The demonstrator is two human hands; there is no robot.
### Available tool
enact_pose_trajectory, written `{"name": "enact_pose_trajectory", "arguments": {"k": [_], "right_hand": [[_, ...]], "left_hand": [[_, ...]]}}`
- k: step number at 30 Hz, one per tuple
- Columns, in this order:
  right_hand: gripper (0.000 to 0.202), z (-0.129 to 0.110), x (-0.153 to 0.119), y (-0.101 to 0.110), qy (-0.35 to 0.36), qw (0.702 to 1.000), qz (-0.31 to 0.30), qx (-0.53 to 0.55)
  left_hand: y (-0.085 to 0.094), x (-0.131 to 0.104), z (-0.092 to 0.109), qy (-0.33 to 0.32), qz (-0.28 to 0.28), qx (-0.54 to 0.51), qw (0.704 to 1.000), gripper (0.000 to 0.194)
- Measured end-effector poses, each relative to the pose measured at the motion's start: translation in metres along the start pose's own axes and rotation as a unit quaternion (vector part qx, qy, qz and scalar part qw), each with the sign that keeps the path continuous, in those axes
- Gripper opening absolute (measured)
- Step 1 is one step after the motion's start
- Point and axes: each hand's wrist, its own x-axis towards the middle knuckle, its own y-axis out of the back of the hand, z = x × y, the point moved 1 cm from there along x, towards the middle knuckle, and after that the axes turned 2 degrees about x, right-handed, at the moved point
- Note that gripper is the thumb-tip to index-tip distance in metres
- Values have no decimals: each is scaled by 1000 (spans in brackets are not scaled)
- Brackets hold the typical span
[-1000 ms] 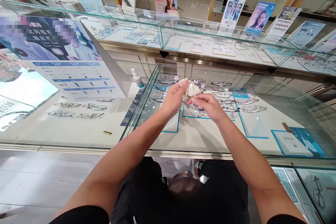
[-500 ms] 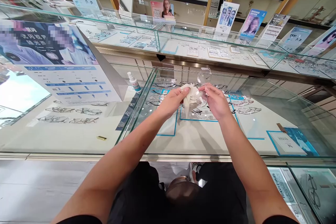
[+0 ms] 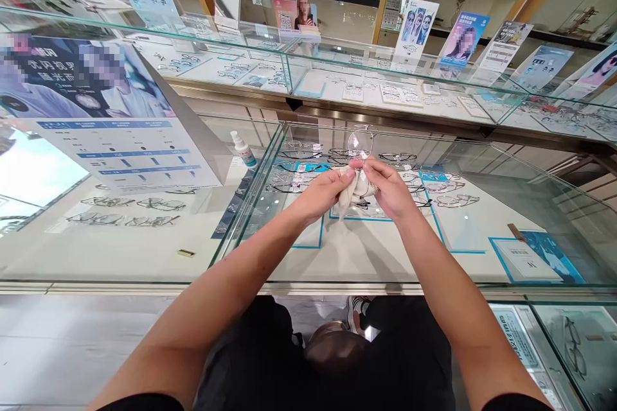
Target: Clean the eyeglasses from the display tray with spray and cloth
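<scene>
Both of my hands meet above the glass display case. My left hand (image 3: 324, 194) is closed on a pale, crumpled cloth (image 3: 348, 196), which hangs down below its fingers. My right hand (image 3: 389, 187) pinches a pair of thin-framed eyeglasses (image 3: 361, 141) near the middle of the frame. One round lens stands up above my fingertips, and the other is lower, against the cloth and partly hidden by it and my fingers. Beneath my hands, rows of eyeglasses (image 3: 398, 157) lie inside the case.
A white spray bottle (image 3: 244, 149) stands on the glass left of my hands. Farther left is a large folded sign (image 3: 130, 154). A glass edge (image 3: 250, 196) runs between case sections. Small upright cards (image 3: 417, 29) stand on the rear case. A stool (image 3: 336, 347) is below.
My right hand has moved left, up against my left hand and the cloth. The eyeglasses have shifted left and turned, their lower lens now more covered by the cloth.
</scene>
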Motion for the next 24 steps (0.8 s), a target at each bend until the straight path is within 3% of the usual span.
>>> {"name": "enact_pose_trajectory", "arguments": {"k": [12,16,24], "right_hand": [[30,9,0,-2,-8,1000,-23,19],[34,10,-1,-2,-40,999,-26,22],[41,9,0,-2,-42,999,0,-8]], "left_hand": [[-1,-1,-1,3,29,8,1000,54],[-5,-3,4,-8,26,1,1000,50],[-5,-3,3,5,44,0,999,58]]}}
